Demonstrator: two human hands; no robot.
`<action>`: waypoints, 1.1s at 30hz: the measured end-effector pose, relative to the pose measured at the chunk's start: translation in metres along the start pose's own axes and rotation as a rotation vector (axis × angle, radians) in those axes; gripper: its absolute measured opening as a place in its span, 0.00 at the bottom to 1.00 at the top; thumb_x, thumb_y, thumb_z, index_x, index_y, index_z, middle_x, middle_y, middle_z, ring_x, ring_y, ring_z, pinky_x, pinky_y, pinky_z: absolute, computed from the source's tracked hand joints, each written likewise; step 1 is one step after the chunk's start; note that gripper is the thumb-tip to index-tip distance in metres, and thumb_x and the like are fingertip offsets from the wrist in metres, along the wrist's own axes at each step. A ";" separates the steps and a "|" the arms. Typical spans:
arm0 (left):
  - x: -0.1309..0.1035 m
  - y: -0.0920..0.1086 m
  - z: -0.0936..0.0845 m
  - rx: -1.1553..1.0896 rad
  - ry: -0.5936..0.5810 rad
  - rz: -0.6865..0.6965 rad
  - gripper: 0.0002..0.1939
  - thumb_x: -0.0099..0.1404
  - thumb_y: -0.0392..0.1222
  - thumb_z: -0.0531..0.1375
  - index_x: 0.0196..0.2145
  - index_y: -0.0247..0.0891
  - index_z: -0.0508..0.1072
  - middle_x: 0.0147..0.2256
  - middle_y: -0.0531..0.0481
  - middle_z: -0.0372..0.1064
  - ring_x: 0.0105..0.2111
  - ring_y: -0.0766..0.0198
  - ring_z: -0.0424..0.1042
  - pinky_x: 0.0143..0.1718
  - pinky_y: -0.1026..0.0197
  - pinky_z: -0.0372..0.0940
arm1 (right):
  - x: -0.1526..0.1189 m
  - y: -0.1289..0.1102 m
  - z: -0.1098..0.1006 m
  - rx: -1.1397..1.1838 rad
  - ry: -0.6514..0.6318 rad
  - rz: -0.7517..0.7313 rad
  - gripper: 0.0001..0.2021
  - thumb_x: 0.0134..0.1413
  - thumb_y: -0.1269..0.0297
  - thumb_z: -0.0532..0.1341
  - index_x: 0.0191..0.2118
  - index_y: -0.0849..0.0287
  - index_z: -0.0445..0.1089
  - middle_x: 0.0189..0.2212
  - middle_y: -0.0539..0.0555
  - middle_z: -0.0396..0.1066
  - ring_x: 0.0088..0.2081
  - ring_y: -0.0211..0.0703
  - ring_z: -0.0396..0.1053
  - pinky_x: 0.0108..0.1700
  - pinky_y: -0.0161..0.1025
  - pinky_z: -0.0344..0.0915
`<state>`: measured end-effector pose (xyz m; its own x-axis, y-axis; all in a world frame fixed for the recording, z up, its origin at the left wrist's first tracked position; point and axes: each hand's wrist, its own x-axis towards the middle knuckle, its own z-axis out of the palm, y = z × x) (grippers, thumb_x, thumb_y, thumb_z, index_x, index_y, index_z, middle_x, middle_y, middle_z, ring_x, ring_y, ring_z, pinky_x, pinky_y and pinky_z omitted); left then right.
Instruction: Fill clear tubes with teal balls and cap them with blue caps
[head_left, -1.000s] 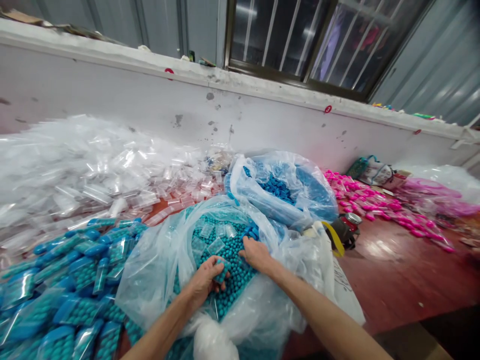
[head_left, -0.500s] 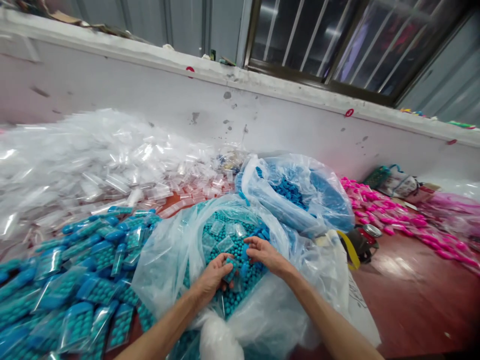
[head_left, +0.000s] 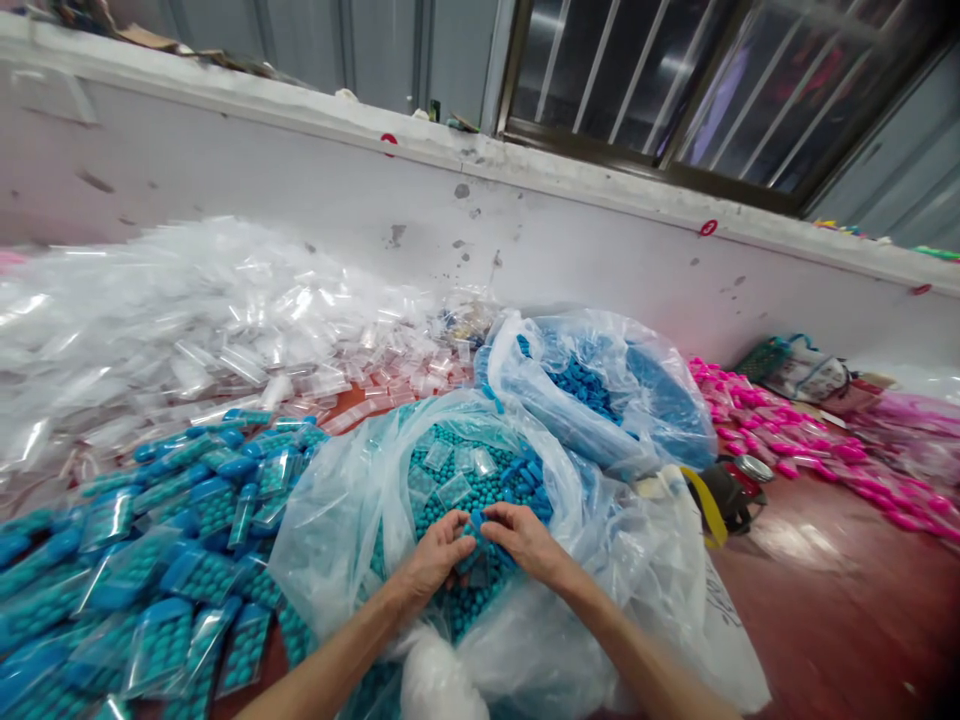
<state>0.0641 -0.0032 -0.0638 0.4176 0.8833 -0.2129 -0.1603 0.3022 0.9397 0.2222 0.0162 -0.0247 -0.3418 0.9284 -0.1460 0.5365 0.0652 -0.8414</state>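
My left hand [head_left: 433,552] is closed around a small clear plastic case [head_left: 474,562] with teal beads in it, partly hidden by my fingers. My right hand [head_left: 525,540] pinches a blue cap [head_left: 478,519] at the case's upper end; whether it is seated cannot be seen. Both hands are over an open translucent plastic bag [head_left: 322,530] full of loose teal beads [head_left: 459,612]. On the beads lie several clear empty cases [head_left: 454,490] and, to the right, a cluster of blue caps [head_left: 525,478].
Filled blue-capped cases [head_left: 159,640] are heaped at left, in front of a large pile of clear cases [head_left: 202,300]. Behind my bag stands another bag [head_left: 660,400] of blue pieces. Pink items [head_left: 817,445] spread across the red table [head_left: 832,600] at right.
My right hand has moved from the blue caps toward my left hand, bringing a blue cap to the case. My left hand still holds the case. The view has shifted slightly.
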 end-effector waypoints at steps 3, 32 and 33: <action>-0.001 0.001 0.000 0.015 -0.008 0.001 0.22 0.51 0.55 0.59 0.37 0.38 0.60 0.20 0.60 0.60 0.13 0.76 0.59 0.12 0.71 0.46 | -0.006 -0.005 0.000 -0.122 0.052 -0.004 0.06 0.49 0.65 0.56 0.31 0.61 0.65 0.19 0.45 0.61 0.23 0.35 0.59 0.26 0.31 0.55; -0.001 0.004 -0.002 -0.151 -0.105 0.037 0.30 0.52 0.55 0.60 0.48 0.37 0.58 0.28 0.52 0.67 0.13 0.75 0.61 0.11 0.72 0.45 | -0.011 0.003 0.006 0.369 -0.036 0.025 0.14 0.50 0.53 0.54 0.38 0.57 0.60 0.17 0.42 0.59 0.12 0.29 0.51 0.12 0.29 0.52; -0.002 0.003 -0.003 -0.160 -0.109 0.035 0.31 0.52 0.55 0.60 0.48 0.37 0.58 0.28 0.52 0.67 0.13 0.75 0.61 0.11 0.72 0.45 | -0.010 0.004 0.006 0.374 -0.035 0.030 0.14 0.49 0.54 0.54 0.37 0.57 0.60 0.17 0.42 0.59 0.12 0.29 0.51 0.12 0.29 0.52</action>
<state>0.0606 -0.0027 -0.0612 0.5022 0.8530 -0.1420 -0.3129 0.3323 0.8898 0.2235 0.0047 -0.0297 -0.3603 0.9142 -0.1855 0.2302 -0.1055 -0.9674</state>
